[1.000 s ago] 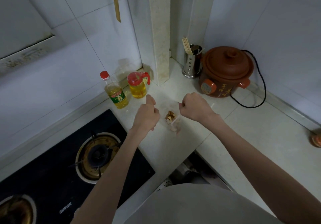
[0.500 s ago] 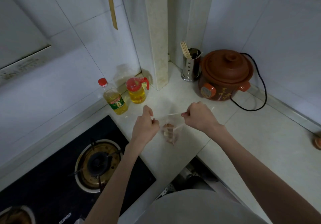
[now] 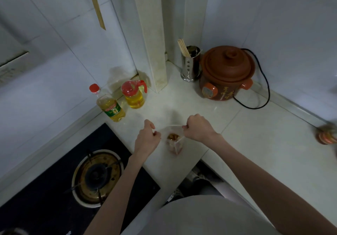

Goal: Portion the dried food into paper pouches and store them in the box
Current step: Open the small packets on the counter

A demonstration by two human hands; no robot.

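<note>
Translucent and pale, the pouch (image 3: 174, 143) stands on the white surface (image 3: 255, 143) between both hands, its mouth open with brown dried food (image 3: 172, 136) showing inside. The left hand (image 3: 148, 138) is curled into a loose fist just left of the pouch, fingertips pinched together; a thin string seems to run from it, though this is too faint to be sure. The right hand (image 3: 197, 128) is also fisted, just right of the pouch, pinching a white string (image 3: 176, 125) that stretches from the pouch's top. Farther left stand an oil bottle (image 3: 109, 105) and an oil jug (image 3: 134, 95); far right, a brown clay cooker (image 3: 227, 73) beside a steel chopstick holder (image 3: 190, 64). A gas stove (image 3: 73, 176) sits near left.
</note>
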